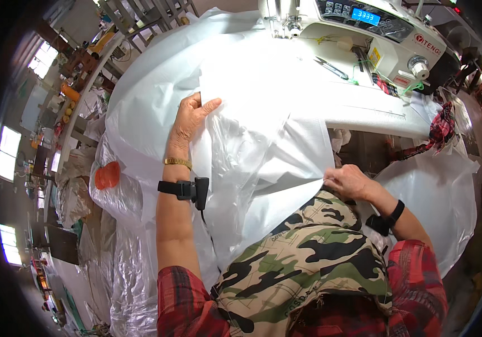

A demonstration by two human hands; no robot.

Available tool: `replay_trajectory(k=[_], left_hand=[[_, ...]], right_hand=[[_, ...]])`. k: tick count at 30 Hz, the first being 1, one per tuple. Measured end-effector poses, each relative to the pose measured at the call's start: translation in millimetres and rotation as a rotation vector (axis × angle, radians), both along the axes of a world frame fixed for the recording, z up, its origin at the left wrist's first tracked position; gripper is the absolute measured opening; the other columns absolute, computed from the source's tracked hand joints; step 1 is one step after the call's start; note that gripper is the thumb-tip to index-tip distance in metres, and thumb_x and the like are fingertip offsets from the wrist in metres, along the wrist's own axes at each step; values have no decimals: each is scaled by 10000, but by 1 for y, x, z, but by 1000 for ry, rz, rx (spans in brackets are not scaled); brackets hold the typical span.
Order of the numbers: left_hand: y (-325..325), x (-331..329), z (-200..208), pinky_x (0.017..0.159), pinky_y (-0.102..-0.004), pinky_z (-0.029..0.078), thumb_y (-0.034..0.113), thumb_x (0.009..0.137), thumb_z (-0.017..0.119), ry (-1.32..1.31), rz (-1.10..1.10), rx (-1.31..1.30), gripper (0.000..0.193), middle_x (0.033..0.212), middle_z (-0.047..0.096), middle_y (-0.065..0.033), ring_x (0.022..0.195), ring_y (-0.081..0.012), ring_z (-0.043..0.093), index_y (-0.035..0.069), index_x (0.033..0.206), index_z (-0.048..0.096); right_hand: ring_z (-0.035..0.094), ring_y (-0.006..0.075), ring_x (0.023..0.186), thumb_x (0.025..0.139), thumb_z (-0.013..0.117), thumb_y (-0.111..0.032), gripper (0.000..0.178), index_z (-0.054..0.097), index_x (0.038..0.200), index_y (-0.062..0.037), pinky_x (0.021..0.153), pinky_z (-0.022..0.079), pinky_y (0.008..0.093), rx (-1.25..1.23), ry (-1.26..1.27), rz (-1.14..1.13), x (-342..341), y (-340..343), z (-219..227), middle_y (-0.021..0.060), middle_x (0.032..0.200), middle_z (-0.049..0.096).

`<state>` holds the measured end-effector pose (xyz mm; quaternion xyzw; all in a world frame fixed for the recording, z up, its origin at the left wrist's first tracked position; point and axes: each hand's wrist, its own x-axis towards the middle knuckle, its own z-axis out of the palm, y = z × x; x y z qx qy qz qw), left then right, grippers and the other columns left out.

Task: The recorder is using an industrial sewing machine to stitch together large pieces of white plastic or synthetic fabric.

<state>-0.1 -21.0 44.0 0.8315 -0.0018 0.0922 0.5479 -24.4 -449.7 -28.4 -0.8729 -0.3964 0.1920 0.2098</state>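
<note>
A large white woven plastic sheet (303, 146) with a thin clear film (246, 146) over part of it spreads from my lap up to the sewing machine (387, 33). My left hand (190, 119) holds the sheet's left edge, thumb on top and the other fingers partly hidden. At the lower right, my right hand (346, 181) pinches the near edge of the sheet with curled fingers. Between the two hands the material is pulled into creases. The machine's needle area (292, 28) stands beyond the sheet, apart from both hands.
Thread snips (332, 68) lie on the machine bed, and a ruler scale (389, 114) runs along its front. Red plaid cloth (442, 126) is tied at the right corner. More white material bulges at left, with an orange-red patch (107, 175). A camouflage apron (314, 253) covers my lap.
</note>
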Motion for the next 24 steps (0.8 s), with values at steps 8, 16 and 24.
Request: replay_trajectory(k=[8,16,24], left_hand=[[-61,-19,35,753,-262,497,128,856,740,-163,1,86,207,822,670,-8,780,-88,604,0,1017,715],[-108,-32,56,666,-272,477,49,824,714,-272,-45,280,118,766,631,-34,737,-98,566,-25,886,646],[-85,-46,3,745,-288,492,67,818,726,-13,-18,409,241,872,634,-64,834,-130,563,-39,1007,619]], right_hand=[[627,68,725,967,604,-205,310,666,1156,33,660,498,229,563,340,-227,12,63,72,47,851,705],[583,68,636,882,733,-310,320,623,1028,-47,601,463,223,984,1077,-505,43,142,63,2,812,590],[606,84,793,919,669,-237,172,661,924,-65,765,477,237,821,1029,-129,-17,114,53,5,834,643]])
